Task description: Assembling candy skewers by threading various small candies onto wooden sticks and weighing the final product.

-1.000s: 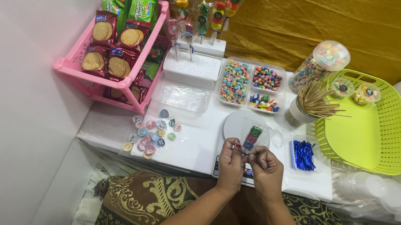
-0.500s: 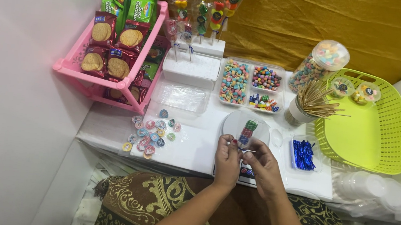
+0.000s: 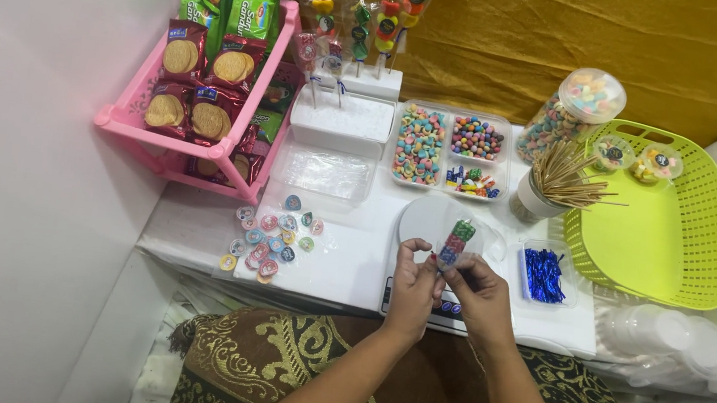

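Fingers of the left hand (image 3: 415, 282) and right hand (image 3: 472, 294) are pinched on the lower end of a wrapped candy skewer (image 3: 455, 242), held upright over the white scale (image 3: 437, 224) on the counter (image 3: 352, 255), sweets kept clear
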